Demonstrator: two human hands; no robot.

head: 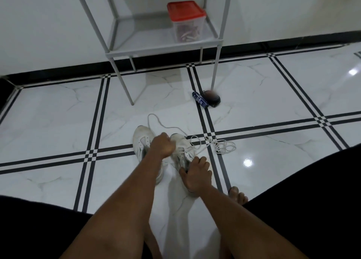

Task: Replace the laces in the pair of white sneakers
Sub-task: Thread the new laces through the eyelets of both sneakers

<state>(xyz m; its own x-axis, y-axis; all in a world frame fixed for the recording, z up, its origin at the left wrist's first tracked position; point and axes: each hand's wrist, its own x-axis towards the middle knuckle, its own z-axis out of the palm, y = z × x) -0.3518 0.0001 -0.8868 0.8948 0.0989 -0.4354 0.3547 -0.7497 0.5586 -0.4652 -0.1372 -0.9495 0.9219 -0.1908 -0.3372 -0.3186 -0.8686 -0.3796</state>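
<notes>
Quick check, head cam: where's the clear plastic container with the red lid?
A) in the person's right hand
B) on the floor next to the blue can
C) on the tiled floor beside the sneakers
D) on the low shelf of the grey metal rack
D: the clear plastic container with the red lid stands on the lowest shelf of the grey metal rack, off the floor and well beyond both hands.
</notes>
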